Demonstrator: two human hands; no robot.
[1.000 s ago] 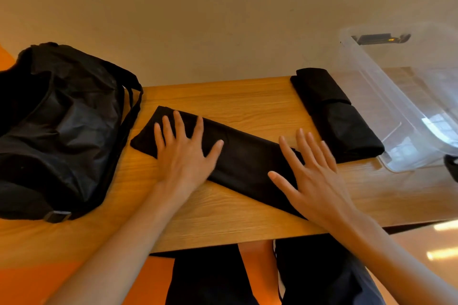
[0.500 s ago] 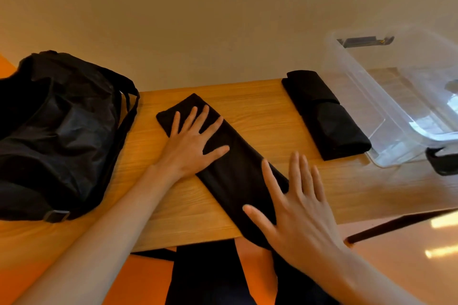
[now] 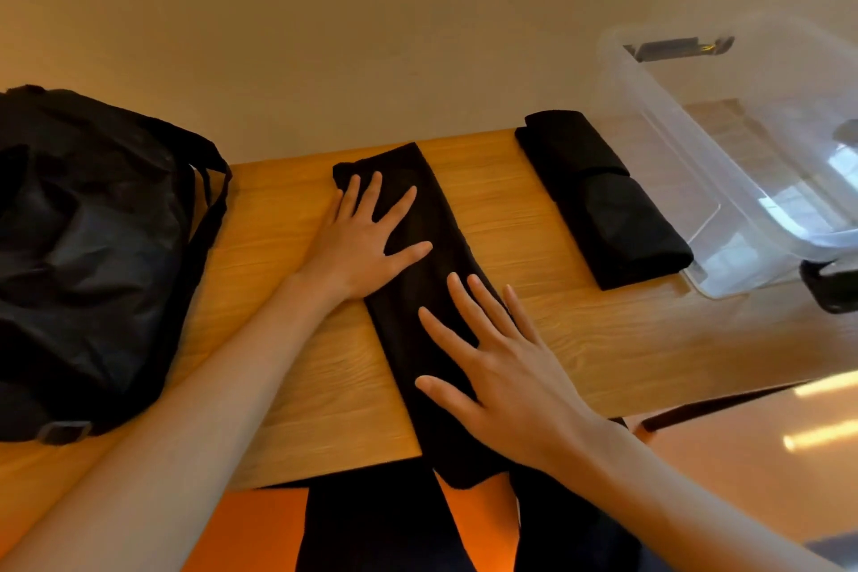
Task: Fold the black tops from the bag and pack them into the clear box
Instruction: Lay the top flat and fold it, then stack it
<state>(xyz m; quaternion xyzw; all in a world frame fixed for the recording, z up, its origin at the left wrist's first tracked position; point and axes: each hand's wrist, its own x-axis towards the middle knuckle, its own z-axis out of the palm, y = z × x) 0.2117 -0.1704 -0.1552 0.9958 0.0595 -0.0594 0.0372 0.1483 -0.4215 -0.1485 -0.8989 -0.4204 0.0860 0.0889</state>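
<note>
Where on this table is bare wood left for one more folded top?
Bare wood lies between the long black top and the folded top, along the near edge of the table right of the right hand, and between the bag and the left hand. The right end is crowded: the folded top sits beside the clear box.

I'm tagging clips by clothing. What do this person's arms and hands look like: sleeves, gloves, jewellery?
The left hand and right hand are bare: no gloves, no rings visible. Neither wrist shows a watch or band, and both forearms are uncovered to the frame's edge, so no sleeve shows.
</note>
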